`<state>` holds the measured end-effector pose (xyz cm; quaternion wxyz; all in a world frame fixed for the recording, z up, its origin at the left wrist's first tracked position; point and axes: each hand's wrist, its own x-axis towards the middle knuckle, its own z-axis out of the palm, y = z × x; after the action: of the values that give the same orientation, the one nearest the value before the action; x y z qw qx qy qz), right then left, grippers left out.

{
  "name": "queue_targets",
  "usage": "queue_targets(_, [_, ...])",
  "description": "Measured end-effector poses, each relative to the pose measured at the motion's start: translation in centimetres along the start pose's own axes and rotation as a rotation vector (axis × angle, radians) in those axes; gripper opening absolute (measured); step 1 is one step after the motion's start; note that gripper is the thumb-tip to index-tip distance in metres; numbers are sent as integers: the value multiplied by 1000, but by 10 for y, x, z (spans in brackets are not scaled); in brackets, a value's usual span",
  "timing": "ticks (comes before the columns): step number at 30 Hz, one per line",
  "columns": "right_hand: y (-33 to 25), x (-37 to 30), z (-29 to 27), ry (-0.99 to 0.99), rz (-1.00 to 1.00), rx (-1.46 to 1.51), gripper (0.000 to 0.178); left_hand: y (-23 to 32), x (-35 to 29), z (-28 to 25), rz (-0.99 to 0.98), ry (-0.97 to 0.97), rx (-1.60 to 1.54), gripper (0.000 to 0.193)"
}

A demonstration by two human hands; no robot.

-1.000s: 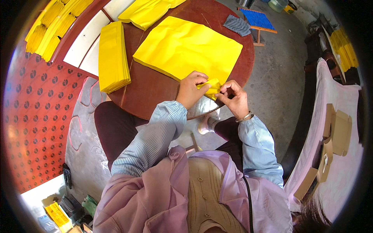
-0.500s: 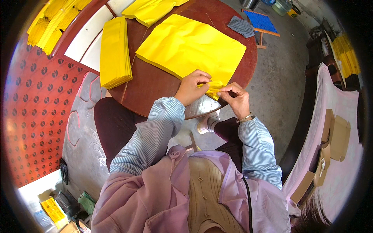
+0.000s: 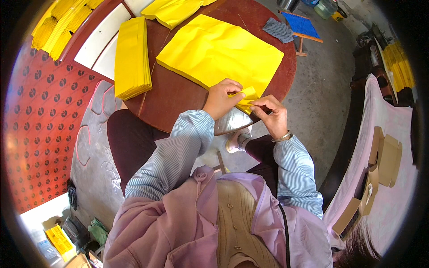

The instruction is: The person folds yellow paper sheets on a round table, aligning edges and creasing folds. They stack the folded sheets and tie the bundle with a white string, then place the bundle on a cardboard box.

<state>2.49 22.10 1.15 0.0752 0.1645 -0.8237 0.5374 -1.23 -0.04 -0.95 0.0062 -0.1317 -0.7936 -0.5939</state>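
Left hand (image 3: 218, 100) and right hand (image 3: 274, 117) pinch a folded yellow sheet (image 3: 250, 93); the step seems folding, the next move needing a firm crease.

Both hands (image 3: 219, 99) close together, thumbs (image 3: 260, 112) and fingers (image 3: 264, 101) pinched, forearms (image 3: 172, 154) angled inward

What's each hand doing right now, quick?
Left hand: closed, holding the folded yellow material with thumb and fingers.
Right hand: closed, pinching the same material at its right side.
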Motion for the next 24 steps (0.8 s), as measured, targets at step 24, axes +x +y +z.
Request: queue_targets(24, [4, -1, 4, 16, 117, 133, 12, 3, -1, -2, 2, -14, 26, 16])
